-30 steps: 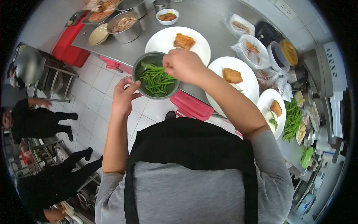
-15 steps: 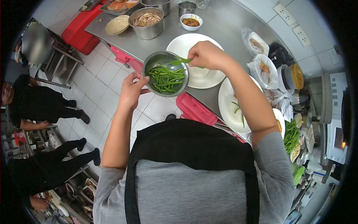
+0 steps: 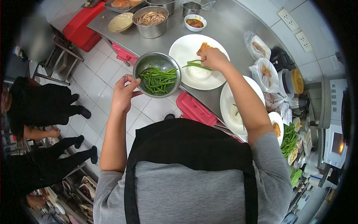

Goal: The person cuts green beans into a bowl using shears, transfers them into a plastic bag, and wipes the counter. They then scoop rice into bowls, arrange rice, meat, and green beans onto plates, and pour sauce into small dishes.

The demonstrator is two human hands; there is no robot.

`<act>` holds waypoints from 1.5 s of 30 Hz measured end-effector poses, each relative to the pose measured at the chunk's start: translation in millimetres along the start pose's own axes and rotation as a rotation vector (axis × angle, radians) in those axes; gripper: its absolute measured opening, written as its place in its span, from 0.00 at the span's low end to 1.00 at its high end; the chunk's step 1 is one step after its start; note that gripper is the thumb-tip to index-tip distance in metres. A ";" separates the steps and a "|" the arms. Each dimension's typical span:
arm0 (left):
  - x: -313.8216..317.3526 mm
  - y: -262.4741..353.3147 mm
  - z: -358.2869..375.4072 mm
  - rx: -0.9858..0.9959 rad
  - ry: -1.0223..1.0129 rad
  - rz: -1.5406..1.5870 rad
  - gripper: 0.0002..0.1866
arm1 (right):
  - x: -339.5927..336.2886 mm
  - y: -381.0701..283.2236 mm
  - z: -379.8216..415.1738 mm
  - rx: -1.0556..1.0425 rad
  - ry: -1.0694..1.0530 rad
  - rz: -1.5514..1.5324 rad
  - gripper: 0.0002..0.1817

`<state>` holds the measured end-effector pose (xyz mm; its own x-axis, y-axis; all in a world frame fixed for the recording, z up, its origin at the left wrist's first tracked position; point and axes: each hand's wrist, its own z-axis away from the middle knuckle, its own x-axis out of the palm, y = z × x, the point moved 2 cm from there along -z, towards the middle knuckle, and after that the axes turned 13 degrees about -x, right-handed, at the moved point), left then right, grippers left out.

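The left hand (image 3: 125, 92) grips the rim of a metal bowl (image 3: 153, 86) of cut green beans (image 3: 158, 79), thumb over the edge, the bowl tipped toward the viewer. The right hand (image 3: 215, 59) pinches a few long beans (image 3: 197, 64) above a white plate (image 3: 179, 52), over a pale mound (image 3: 197, 73) that looks like rice, though the beans partly cover it. A browned piece of food (image 3: 203, 48) lies on the same plate, partly behind the fingers. A second plate (image 3: 226, 102) sits near it under the right forearm. Farther along the metal counter (image 3: 220, 22) stand a small bowl of sauce (image 3: 195, 23) and a pot of shredded food (image 3: 150, 28), with yellowish dishes (image 3: 120, 22) just beside the pot.
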<state>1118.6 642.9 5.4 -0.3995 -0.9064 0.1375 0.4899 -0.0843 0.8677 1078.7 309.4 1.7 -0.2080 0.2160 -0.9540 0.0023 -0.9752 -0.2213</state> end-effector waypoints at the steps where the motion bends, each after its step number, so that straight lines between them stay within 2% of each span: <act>1: -0.4 -0.3 -0.3 0.000 0.003 0.000 0.09 | -1.3 0.7 1.2 0.030 0.009 -0.009 0.10; 6: 1.0 -0.5 -0.9 0.005 0.012 0.011 0.09 | -11.5 -8.0 15.7 0.105 0.083 -0.015 0.11; 12: 2.6 0.9 0.5 0.036 -0.020 0.013 0.09 | 5.5 -32.2 16.0 0.215 0.075 -0.003 0.12; 15: 5.4 2.1 0.8 0.020 -0.023 -0.001 0.09 | -9.3 -52.8 19.1 0.114 0.245 -0.039 0.13; 18: 15.5 2.3 1.9 0.038 -0.042 -0.035 0.09 | -10.3 -112.9 19.6 -0.299 0.256 0.073 0.09; 21: 24.5 0.5 0.2 0.035 -0.063 -0.039 0.09 | 14.2 -128.3 9.4 -0.259 0.182 0.268 0.06; 24: 22.7 -2.6 -2.3 0.043 -0.056 -0.031 0.09 | 10.9 -125.8 9.0 -0.264 0.210 0.293 0.06; 27: 20.5 -4.7 -2.7 0.045 -0.049 -0.012 0.09 | -11.7 -115.9 10.9 -0.206 0.153 0.152 0.06; 31: 20.7 -4.3 -4.3 0.029 -0.057 0.001 0.09 | -39.1 -100.4 14.2 -0.175 0.075 -0.154 0.05; 35: 21.3 -2.2 -5.3 0.006 -0.064 0.021 0.09 | -53.8 -78.8 13.6 -0.219 0.135 -0.371 0.11; 39: 15.0 1.0 -4.3 0.009 -0.030 0.045 0.09 | -68.1 -39.5 20.8 -0.117 0.188 -0.718 0.09; 42: -4.4 0.3 -0.5 0.010 0.003 0.055 0.09 | -58.0 -17.5 25.2 -0.191 0.203 -0.710 0.09; 43: -11.4 -0.7 0.1 0.010 0.013 0.047 0.09 | -42.8 -8.0 23.2 -0.206 0.180 -0.792 0.09; 45: -16.3 0.5 3.6 0.014 0.036 0.040 0.09 | -12.6 9.6 19.6 -0.266 0.163 -0.592 0.09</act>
<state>1122.5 659.2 5.3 -0.3515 -0.9233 0.1546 0.4940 -0.0427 0.8684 1062.2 296.4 15.5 -0.0975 0.7357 -0.6702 0.1791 -0.6495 -0.7390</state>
